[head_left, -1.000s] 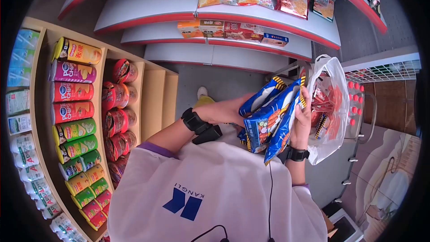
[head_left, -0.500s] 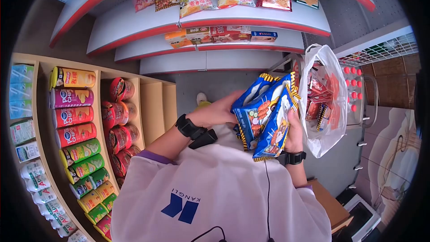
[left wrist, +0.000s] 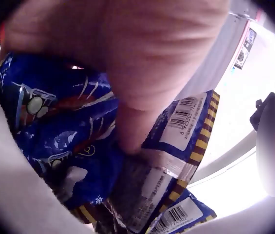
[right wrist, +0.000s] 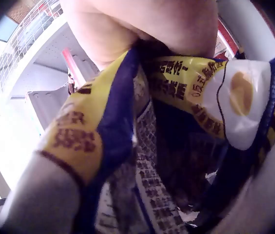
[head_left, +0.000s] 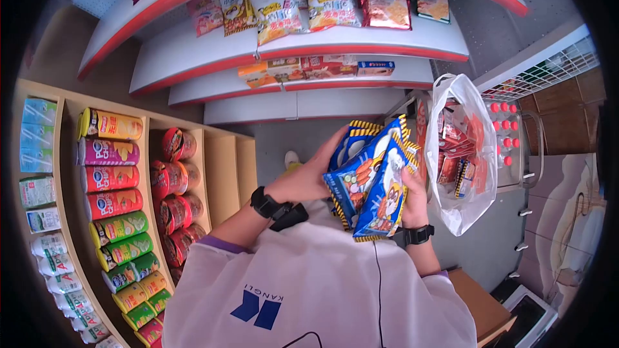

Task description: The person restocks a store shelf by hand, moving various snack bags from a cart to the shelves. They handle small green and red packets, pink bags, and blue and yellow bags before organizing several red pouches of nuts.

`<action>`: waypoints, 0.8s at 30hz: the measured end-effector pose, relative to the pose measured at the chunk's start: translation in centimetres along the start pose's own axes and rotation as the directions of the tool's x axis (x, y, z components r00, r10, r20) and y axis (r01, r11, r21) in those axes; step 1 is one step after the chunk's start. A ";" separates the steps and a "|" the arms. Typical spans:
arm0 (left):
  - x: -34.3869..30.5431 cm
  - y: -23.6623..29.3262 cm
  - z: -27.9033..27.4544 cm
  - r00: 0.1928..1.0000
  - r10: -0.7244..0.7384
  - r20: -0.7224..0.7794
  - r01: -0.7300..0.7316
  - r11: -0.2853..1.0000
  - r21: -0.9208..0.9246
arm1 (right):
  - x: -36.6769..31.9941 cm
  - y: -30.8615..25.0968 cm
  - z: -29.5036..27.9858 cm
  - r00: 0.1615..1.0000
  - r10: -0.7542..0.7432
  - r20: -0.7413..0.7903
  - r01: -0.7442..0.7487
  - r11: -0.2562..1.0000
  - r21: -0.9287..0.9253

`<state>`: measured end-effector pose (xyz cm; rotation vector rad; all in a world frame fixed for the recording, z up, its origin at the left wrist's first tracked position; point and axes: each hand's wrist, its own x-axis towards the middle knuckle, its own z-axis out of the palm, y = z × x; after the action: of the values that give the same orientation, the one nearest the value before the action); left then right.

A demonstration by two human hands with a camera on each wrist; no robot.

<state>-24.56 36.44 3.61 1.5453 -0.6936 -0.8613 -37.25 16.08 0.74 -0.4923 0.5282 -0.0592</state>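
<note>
Several blue snack packets with yellow-and-black striped ends are held in a bunch before the chest. My left hand grips the bunch from the left, most of its fingers hidden behind the packets. In the left wrist view, one digit of that hand reaches in between the packets, near printed barcodes. The right hand holds the bunch from the right, its thumb along the front packet. In the right wrist view, packets spread out below that hand.
A white plastic bag with red packets inside hangs open at the right, beside red-capped bottles. Ahead are shelves of bagged snacks. At the left, a wooden rack holds chip cans and tubs. A brown box lies lower right.
Both hands have brought the packets slightly left and down, and the front packet now faces up more. The view has shifted, so shelves and bag appear moved.
</note>
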 end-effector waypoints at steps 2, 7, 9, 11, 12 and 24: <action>-0.2 -0.1 0.1 0.998 0.006 0.060 -0.007 1.000 0.027 | 0.0 0.0 -0.2 1.000 0.014 0.017 -0.014 1.000 -0.011; -0.7 -0.7 0.4 0.987 -0.056 0.149 0.050 0.998 0.046 | 0.2 0.4 -1.4 0.999 0.041 0.001 -0.041 0.999 -0.014; -0.4 -0.9 0.4 0.987 -0.050 0.152 0.046 0.998 0.033 | 0.1 0.4 -1.4 0.999 0.037 -0.010 -0.037 0.999 -0.017; 0.0 -0.3 0.8 0.994 -0.001 0.107 0.000 1.000 0.011 | -0.2 0.2 -1.1 0.999 0.031 -0.011 -0.031 0.999 -0.024; 0.2 0.4 1.1 0.994 0.000 0.110 -0.001 1.000 0.014 | -0.4 0.0 -0.8 0.999 0.027 -0.022 -0.028 0.999 -0.025; 0.7 0.8 0.9 0.999 0.047 -0.021 -0.049 0.991 -0.123 | -0.2 0.0 -0.6 0.998 -0.046 -0.038 0.047 0.998 0.037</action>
<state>-24.91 35.27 4.25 1.4186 -0.6498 -0.8376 -37.67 15.81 0.40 -0.4677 0.5506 -0.1226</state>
